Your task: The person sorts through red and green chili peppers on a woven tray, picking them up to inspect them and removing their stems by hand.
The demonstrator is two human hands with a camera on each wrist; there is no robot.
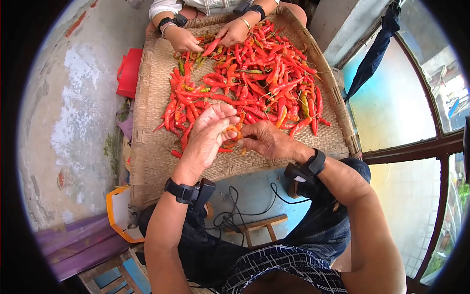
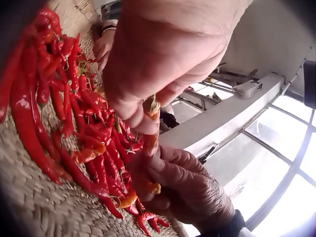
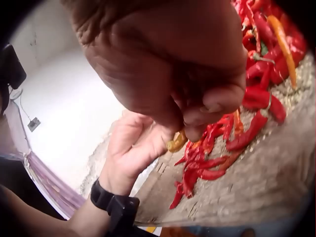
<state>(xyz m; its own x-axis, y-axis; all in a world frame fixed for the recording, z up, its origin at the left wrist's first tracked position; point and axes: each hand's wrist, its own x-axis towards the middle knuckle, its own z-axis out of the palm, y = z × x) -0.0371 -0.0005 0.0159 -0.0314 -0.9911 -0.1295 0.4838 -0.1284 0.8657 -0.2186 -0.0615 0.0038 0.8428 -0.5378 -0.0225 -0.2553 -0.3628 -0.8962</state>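
Over the near part of a woven tray (image 1: 152, 161), both hands meet at one orange-red chili pepper (image 1: 234, 131). My left hand (image 1: 208, 131) pinches the stem end of this chili (image 2: 150, 140) between thumb and fingers. Fingers and thumb of my right hand (image 1: 268, 141) grip its lower part, and in the right wrist view a yellowish end of the chili (image 3: 176, 143) pokes out below that hand. Just beyond the hands lies a heap of red chilies (image 1: 264, 81), with a few orange and greenish ones mixed in.
Across the tray another person's hands (image 1: 234, 33) handle a red chili (image 1: 212, 47). A red container (image 1: 129, 73) stands beside the tray's left edge, against a worn wall (image 1: 73, 108). Windows (image 1: 391, 93) line the right side. Black cables (image 1: 235, 210) and a wooden stool (image 1: 257, 224) are below.
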